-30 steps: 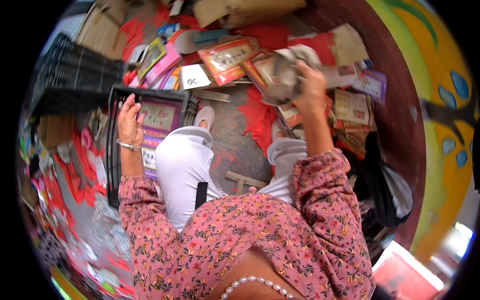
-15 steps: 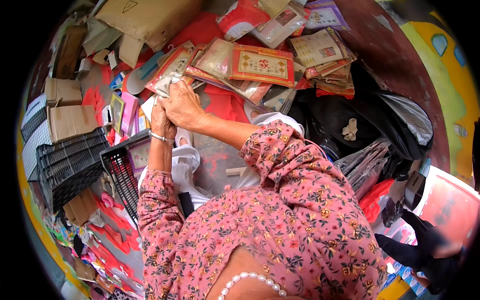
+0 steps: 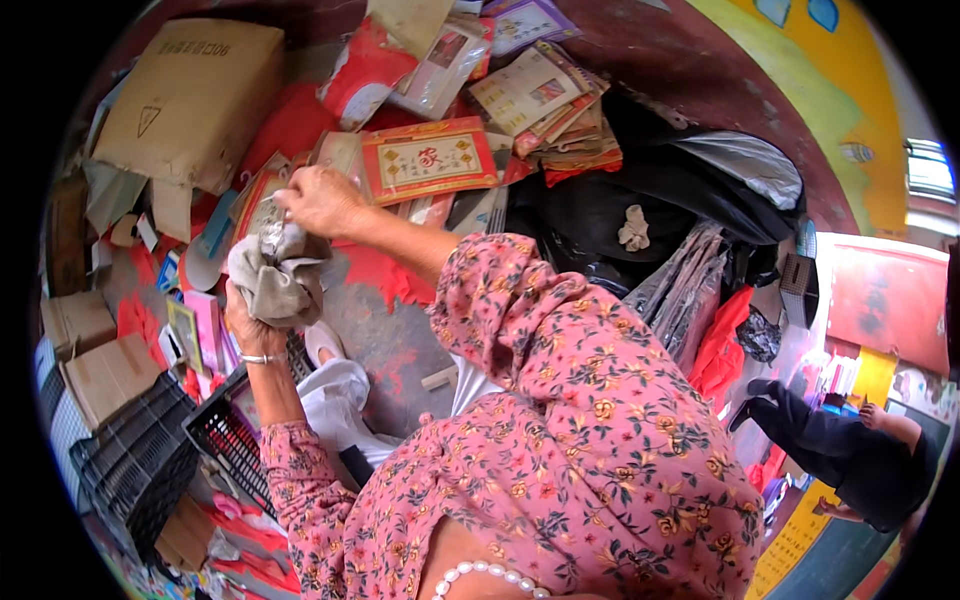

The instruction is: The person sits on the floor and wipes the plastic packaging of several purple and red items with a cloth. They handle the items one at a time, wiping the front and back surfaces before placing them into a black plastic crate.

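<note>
A crumpled grey cloth (image 3: 278,278) is bunched in my left hand (image 3: 250,322), whose fingers are closed around its lower side. My right hand (image 3: 325,203) is closed just above, its fingertips pinched at the upper end of the cloth; the exact grip is partly hidden. Behind the hands lies a heap of flat, plastic-wrapped paper packets. On top of it is a red packet with a cream panel (image 3: 430,162), close to my right wrist.
A large cardboard box (image 3: 190,95) stands at the far left. Black plastic crates (image 3: 135,465) and small cartons (image 3: 108,378) are at the left. Black plastic sheeting (image 3: 590,215) lies to the right, with a small beige cloth (image 3: 634,229) on it. Another person (image 3: 850,450) stands at the lower right.
My hands have come apart: the left has lowered with the cloth, which now shows as a larger bunch. My right hand is above it. The view has swung to the right.
</note>
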The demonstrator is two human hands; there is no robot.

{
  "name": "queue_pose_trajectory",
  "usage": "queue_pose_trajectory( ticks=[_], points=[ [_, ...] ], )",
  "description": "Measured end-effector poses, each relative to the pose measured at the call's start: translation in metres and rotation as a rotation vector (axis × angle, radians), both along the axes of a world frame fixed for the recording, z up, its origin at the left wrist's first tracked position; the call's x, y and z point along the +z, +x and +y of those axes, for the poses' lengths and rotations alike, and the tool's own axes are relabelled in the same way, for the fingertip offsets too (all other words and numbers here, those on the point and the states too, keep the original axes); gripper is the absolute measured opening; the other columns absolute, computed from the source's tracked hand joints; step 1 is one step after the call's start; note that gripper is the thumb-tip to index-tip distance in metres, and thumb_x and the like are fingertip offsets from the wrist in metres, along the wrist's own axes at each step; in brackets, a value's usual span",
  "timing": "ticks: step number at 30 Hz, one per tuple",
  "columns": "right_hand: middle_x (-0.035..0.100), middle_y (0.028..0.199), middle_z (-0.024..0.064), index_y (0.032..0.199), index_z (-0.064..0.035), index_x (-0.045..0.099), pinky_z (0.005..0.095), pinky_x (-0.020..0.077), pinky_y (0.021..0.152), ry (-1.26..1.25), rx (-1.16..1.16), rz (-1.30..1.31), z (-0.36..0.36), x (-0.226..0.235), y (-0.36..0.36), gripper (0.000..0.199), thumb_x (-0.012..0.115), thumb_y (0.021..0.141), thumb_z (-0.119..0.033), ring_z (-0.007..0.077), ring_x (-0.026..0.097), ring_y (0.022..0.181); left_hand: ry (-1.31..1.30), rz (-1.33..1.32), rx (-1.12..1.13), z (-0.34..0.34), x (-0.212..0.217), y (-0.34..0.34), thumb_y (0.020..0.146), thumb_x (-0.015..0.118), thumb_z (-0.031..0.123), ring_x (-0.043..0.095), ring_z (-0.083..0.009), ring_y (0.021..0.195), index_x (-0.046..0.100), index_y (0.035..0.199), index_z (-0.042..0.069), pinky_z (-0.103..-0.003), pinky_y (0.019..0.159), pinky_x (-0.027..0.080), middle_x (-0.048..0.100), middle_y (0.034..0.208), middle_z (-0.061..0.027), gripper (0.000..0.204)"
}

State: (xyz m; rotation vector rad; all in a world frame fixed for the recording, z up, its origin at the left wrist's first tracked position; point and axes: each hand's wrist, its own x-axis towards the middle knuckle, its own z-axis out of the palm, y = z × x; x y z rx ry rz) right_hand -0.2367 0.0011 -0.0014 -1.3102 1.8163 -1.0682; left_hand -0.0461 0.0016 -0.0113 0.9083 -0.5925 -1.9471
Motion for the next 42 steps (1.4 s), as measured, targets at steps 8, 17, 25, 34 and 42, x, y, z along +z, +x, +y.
queue_pose_trajectory(
  ticks=[8, 17, 25, 34, 42],
  points=[
    [0.051, 0.111, 0.0259, 0.124, 0.0065, 0.034, 0.0355, 0.0404, 0.088, -0.073, 0.588, -0.282, 0.015, 0.017, 0.019, 0.082, 0.059, 0.071, -0.05, 0.034, 0.051, 0.104, -0.076, -0.281, 0.16, 0.006, 0.008, -0.017, 0.091, 0.036, 0.024, 0.053, -0.0198, 0.099, 0.047, 0.113, 0.004, -0.033, 0.087, 0.043, 0.055, 0.105, -0.009, 0.032],
    [0.045, 0.123, 0.0207, 0.128, 0.003, 0.034, 0.0335, 0.0347, 0.094, 0.13, 0.803, -0.184, 0.005, 0.004, -0.003, 0.08, 0.056, 0.076, -0.053, 0.0292, 0.046, 0.111, 0.12, -0.037, -0.002, 0.0, 0.013, -0.005, 0.089, 0.034, 0.031, 0.058, -0.0228, 0.086, 0.053, 0.102, 0.001, -0.036, 0.079, 0.046, 0.059, 0.095, -0.0104, 0.038],
    [0.059, 0.07, 0.0095, 0.094, -0.0085, 0.057, 0.0323, 0.0457, 0.048, 0.687, -0.372, -0.53, 0.061, -0.167, -0.13, 0.037, 0.061, 0.076, -0.04, 0.0207, 0.058, 0.058, 0.147, -0.217, -0.144, 0.028, 0.024, -0.019, 0.084, 0.041, 0.023, 0.057, -0.0165, 0.081, 0.05, 0.1, 0.002, -0.029, 0.076, 0.046, 0.058, 0.086, -0.0067, 0.028],
    [0.056, 0.071, 0.007, 0.092, -0.0104, 0.054, 0.0291, 0.0409, 0.04, 0.161, -1.427, -1.159, 0.103, -0.301, -0.198, 0.024, 0.066, 0.074, -0.022, 0.0188, 0.055, 0.054, 0.221, -0.325, -0.299, 0.042, 0.031, -0.029, 0.083, 0.043, 0.016, 0.053, -0.0108, 0.071, 0.047, 0.093, 0.005, -0.023, 0.066, 0.045, 0.053, 0.079, -0.0025, 0.015],
    [0.058, 0.075, 0.0053, 0.085, -0.0081, 0.053, 0.0183, 0.036, 0.038, 0.074, -1.065, -1.436, 0.077, -0.29, -0.191, 0.011, 0.06, 0.076, -0.009, 0.0174, 0.057, 0.059, 0.231, -0.446, -0.317, 0.044, 0.014, -0.04, 0.081, 0.046, 0.017, 0.052, -0.0103, 0.071, 0.047, 0.091, 0.005, -0.022, 0.065, 0.043, 0.053, 0.079, -0.0026, 0.016]
  ],
)
